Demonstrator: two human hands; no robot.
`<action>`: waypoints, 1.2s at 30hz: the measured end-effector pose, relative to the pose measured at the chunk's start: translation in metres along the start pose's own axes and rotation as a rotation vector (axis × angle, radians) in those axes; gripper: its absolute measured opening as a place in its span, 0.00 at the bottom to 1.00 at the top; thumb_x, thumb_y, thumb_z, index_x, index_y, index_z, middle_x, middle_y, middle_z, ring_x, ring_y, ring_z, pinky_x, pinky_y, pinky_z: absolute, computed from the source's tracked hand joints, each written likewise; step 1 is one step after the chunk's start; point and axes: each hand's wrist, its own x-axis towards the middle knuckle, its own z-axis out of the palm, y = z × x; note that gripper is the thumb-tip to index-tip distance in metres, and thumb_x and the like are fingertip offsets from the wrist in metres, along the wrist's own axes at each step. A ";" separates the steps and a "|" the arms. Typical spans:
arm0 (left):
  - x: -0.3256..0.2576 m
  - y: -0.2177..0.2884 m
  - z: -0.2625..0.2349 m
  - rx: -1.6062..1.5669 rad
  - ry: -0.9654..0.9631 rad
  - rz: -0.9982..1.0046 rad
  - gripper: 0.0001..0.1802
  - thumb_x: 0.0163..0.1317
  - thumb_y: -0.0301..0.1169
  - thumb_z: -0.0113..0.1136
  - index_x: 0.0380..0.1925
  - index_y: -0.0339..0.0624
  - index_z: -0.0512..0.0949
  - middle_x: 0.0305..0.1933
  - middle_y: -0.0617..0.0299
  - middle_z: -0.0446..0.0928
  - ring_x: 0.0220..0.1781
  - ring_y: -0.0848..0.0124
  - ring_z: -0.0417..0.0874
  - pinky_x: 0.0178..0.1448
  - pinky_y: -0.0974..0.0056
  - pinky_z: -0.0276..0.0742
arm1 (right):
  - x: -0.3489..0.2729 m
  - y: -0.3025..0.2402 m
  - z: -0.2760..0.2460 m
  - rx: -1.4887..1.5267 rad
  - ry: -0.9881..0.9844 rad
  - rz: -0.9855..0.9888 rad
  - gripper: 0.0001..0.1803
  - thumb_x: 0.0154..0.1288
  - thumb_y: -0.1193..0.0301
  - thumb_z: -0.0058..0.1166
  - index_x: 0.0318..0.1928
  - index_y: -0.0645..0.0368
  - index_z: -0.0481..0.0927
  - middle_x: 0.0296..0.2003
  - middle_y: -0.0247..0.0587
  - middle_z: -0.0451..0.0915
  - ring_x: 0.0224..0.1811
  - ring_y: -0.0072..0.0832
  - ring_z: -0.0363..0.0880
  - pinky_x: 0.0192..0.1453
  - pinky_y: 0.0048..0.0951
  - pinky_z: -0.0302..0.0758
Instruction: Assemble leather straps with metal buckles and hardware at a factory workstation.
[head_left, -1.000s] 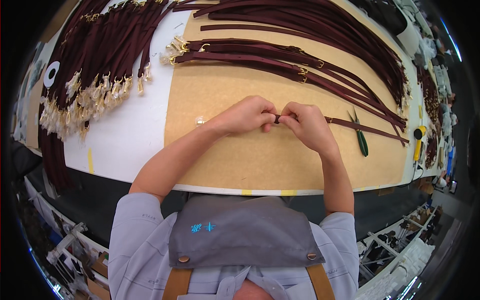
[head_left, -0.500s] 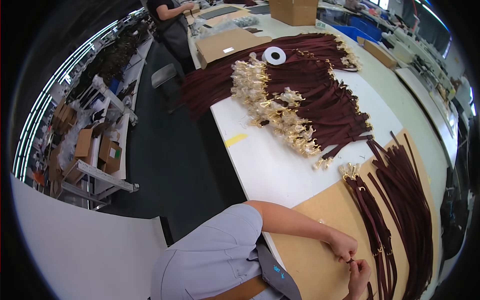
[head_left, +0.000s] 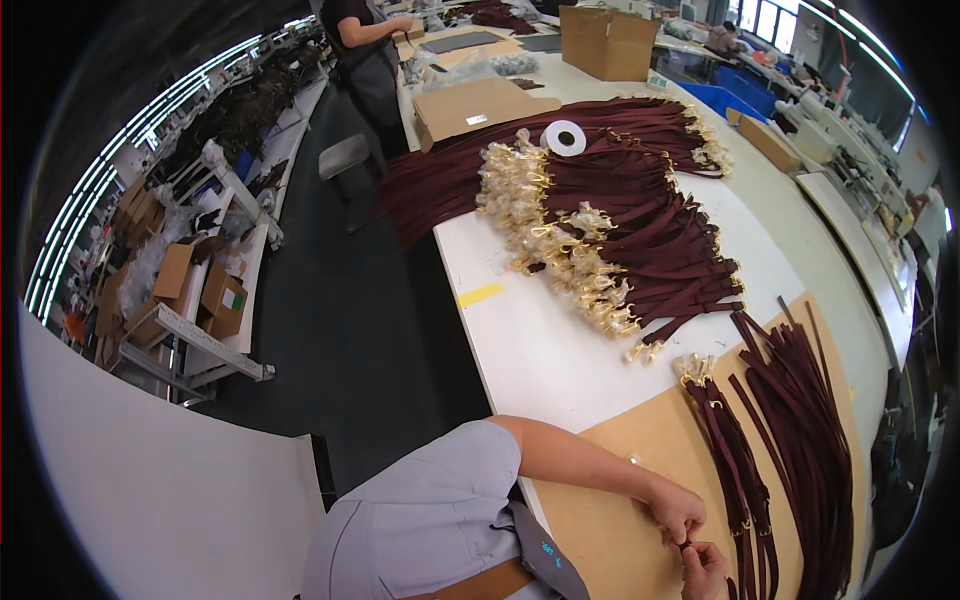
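Note:
My left hand [head_left: 680,512] and my right hand [head_left: 706,572] meet over the brown board [head_left: 610,535] at the table's near end. Their fingertips pinch a small dark piece, which looks like the end of a maroon strap [head_left: 686,546]; most of it is hidden by the fingers. Just right of my hands lie several finished-looking maroon straps [head_left: 722,435] with gold clips and buckles, their clip ends wrapped in clear plastic. Beyond these, a thick bundle of plain maroon straps [head_left: 810,450] stretches along the board's right side.
A large pile of maroon straps [head_left: 640,230] with wrapped gold hooks covers the table's middle. A white tape roll [head_left: 564,138], a flat cardboard sheet [head_left: 480,110] and a cardboard box [head_left: 608,44] stand farther back. Another person [head_left: 365,60] works at the far left, near a stool [head_left: 345,158].
The whole view has shifted slightly, so the table and straps sit lower in the picture. My hands stay together, fingers still pinching the dark piece.

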 end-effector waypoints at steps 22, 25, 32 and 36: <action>-0.006 0.018 -0.006 0.153 -0.090 -0.088 0.12 0.58 0.27 0.55 0.40 0.30 0.74 0.30 0.58 0.79 0.32 0.72 0.81 0.38 0.67 0.75 | 0.009 0.010 0.020 0.505 0.103 0.062 0.04 0.61 0.79 0.58 0.30 0.64 0.76 0.22 0.28 0.75 0.21 0.12 0.68 0.26 0.15 0.64; -0.004 0.024 -0.014 0.141 -0.129 -0.091 0.12 0.59 0.27 0.56 0.40 0.31 0.74 0.30 0.59 0.78 0.33 0.73 0.79 0.39 0.67 0.74 | -0.001 0.021 0.007 0.302 0.312 -0.125 0.03 0.59 0.80 0.59 0.32 0.65 0.77 0.27 0.32 0.77 0.27 0.17 0.72 0.31 0.17 0.68; -0.014 0.032 -0.025 0.085 -0.071 -0.047 0.13 0.55 0.26 0.61 0.40 0.33 0.75 0.33 0.59 0.78 0.36 0.71 0.79 0.41 0.65 0.74 | -0.014 0.033 -0.012 0.314 0.134 0.057 0.05 0.63 0.75 0.57 0.31 0.65 0.77 0.23 0.33 0.76 0.25 0.19 0.74 0.30 0.21 0.69; -0.011 0.025 -0.021 0.618 0.133 0.213 0.13 0.54 0.28 0.64 0.39 0.35 0.76 0.35 0.56 0.78 0.39 0.63 0.79 0.44 0.59 0.74 | -0.008 0.022 -0.009 0.434 0.195 0.082 0.10 0.66 0.73 0.53 0.27 0.62 0.75 0.19 0.25 0.71 0.20 0.12 0.66 0.24 0.16 0.62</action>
